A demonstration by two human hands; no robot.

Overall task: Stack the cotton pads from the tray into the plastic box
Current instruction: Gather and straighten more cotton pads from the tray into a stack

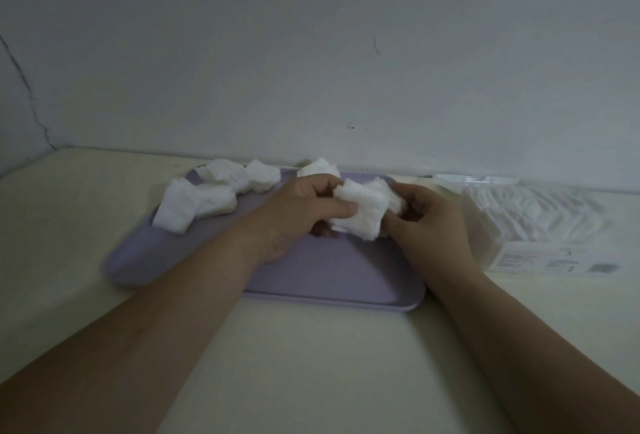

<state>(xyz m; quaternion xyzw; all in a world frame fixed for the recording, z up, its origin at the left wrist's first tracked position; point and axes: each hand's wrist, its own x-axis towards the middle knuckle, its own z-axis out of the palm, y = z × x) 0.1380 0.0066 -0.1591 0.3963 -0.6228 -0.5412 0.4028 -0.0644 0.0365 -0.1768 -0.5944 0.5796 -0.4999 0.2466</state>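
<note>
A lilac tray (332,277) lies on the pale table. Over its middle, my left hand (298,215) and my right hand (429,222) grip one bundle of white cotton pads (363,211) from both sides; my left thumb presses on its top. More loose cotton pads lie in heaps at the tray's far left (197,205), along its back edge (242,173) and behind my left hand (318,166). To the right of the tray stands the clear plastic box (533,222), with rows of white pads inside.
A grey-white wall (311,52) rises right behind the tray and the box. The table's near part (311,364) lies between my forearms. A printed label (554,260) shows on the box's front.
</note>
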